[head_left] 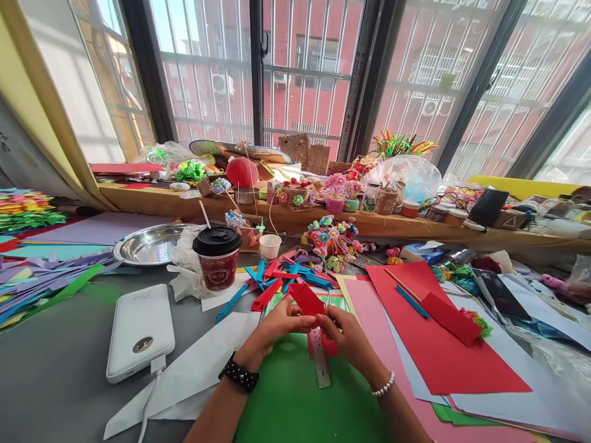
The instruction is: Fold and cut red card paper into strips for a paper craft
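Both hands meet over the middle of the table, pinching one folded piece of red paper [306, 299]. My left hand [280, 321], with a dotted watch band at the wrist, grips its left and lower edge. At the lower right edge, the fingers of my right hand [344, 329] are closed on it; a bead bracelet circles that wrist. Beneath the hands a patterned ruler [320, 360] lies on a green surface [281, 394], with more red paper under it. Just beyond are folded blue strips [261, 271] and folded red strips [266, 295] in a pile.
A lidded cup [218, 261] with a straw and a paper cup [270, 247] stand behind the left hand. A white power bank [141, 332] with a cable lies left. Red sheets [443, 344] cover the right side. Crafts crowd the window ledge [286, 212].
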The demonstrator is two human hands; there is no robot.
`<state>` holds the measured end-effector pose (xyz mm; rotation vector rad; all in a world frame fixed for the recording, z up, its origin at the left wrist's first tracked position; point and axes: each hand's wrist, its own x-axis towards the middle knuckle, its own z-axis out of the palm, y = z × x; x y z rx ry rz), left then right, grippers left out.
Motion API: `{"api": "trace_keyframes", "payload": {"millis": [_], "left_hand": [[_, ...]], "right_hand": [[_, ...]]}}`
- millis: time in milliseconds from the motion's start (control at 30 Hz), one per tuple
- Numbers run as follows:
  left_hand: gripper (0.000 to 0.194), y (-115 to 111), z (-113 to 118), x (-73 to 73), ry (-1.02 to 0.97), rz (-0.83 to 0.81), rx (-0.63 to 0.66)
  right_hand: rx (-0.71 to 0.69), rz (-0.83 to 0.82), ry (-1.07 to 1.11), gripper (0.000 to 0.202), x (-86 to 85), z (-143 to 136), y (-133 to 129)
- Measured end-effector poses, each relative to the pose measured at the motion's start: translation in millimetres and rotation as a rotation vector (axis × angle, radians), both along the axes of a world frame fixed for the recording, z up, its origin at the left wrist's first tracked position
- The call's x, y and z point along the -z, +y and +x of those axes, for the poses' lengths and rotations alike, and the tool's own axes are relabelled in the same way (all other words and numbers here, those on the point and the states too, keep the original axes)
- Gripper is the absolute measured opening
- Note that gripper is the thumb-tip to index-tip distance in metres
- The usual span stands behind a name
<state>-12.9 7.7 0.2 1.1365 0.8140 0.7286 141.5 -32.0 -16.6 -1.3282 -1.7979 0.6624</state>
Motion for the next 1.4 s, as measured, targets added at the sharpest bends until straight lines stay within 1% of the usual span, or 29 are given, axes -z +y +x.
{"api": "trace_keyframes", "payload": {"millis": [33,67,167,233,367,433,500,567,633,733,833,967,1033,1167,1233,1300,1400], "left_hand": [[0.049,0,-2,-2.8,0.01,0.006,-0.001],[0.048,1,-4,-5.2,0.018,0.015,-0.032],[0.048,3,-6,-7.4,0.022,0.019,-0.164],[0.048,4,-3,-4.6,0.008,0.011,-0.22],[0.047,3,6,3.6,-0.009,0.048,-0.301],[0.046,2,8,5.7,0.001,0.07,-0.29],[0.043,4,6,5.9,0.027,0.079,-0.233],[0.041,7,2,5.2,0.072,0.083,-0.173],[0.037,10,-2,5.1,0.106,0.092,-0.15],[0.033,10,-2,6.7,0.112,0.109,-0.159],[0.029,7,3,8.6,0.089,0.133,-0.222],[0.023,2,8,8.2,0.075,0.16,-0.286],[0.023,2,8,7.0,0.076,0.159,-0.266],[0.027,5,3,4.7,0.102,0.149,-0.12],[0.029,6,1,4.3,0.107,0.162,-0.074],[0.029,7,0,4.5,0.111,0.179,-0.071],[0.025,7,0,4.8,0.13,0.187,-0.11]], "right_hand": [[-0.027,-0.004,-0.01,0.03,-2.1,2,-1],[-0.058,-0.016,-0.009,0.03,-4.1,5,-1],[-0.111,-0.055,0.028,0.031,-7.9,9,-2],[-0.087,-0.077,0.095,0.031,-7.8,8,-2],[0.004,-0.14,0.342,0.03,-4.2,4,1],[0.043,-0.153,0.409,0.031,-2.8,3,3],[0.072,-0.16,0.41,0.031,-2.2,5,4],[0.07,-0.176,0.392,0.031,-2.1,7,4],[0.049,-0.188,0.382,0.03,-2.2,10,4],[0.063,-0.183,0.396,0.029,-3.1,11,3],[0.103,-0.169,0.453,0.029,-5.0,8,2],[0.083,-0.197,0.521,0.03,-6.2,5,2],[0.079,-0.202,0.527,0.03,-5.2,6,3],[0.064,-0.23,0.521,0.026,-1.2,9,4],[0.035,-0.266,0.526,0.026,0.3,10,4],[0.019,-0.287,0.534,0.026,0.2,10,4],[0.021,-0.29,0.556,0.029,-2.0,9,3]]}}
